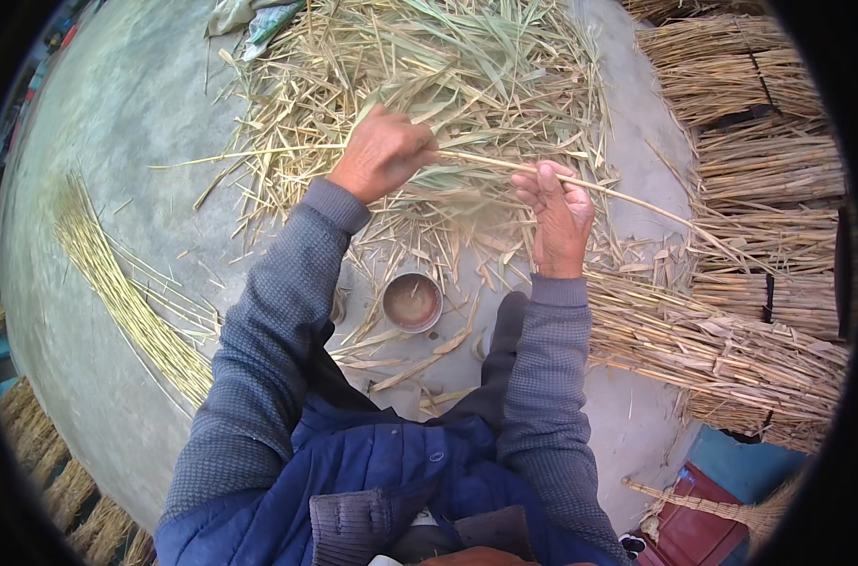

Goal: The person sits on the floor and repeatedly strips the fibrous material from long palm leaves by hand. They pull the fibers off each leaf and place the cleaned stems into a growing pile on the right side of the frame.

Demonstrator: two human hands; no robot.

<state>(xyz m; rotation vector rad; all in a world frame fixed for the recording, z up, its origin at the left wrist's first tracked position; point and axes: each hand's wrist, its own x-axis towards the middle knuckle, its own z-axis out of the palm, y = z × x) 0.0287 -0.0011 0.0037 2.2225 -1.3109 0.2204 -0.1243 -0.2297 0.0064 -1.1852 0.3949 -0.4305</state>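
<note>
A long, thin dry reed stalk (486, 160) stretches across in front of me, its thin tip out to the left and its thicker end out to the right. My left hand (384, 154) is closed round it near the middle. Farther right, my right hand (556, 212) pinches the same stalk between thumb and fingers. Below both hands spreads a big heap of dry and greenish leaves (429, 66). On the floor between my legs stands a small round metal bowl (413, 302) with something brownish inside.
To the left lies a bundle of slim yellowish stalks (132, 292). At my right is a loose pile of leafy reeds (712, 340), with tied reed bundles (759, 170) stacked beyond. More bundles (71, 491) lie at lower left. A dark red object (693, 514) sits at lower right.
</note>
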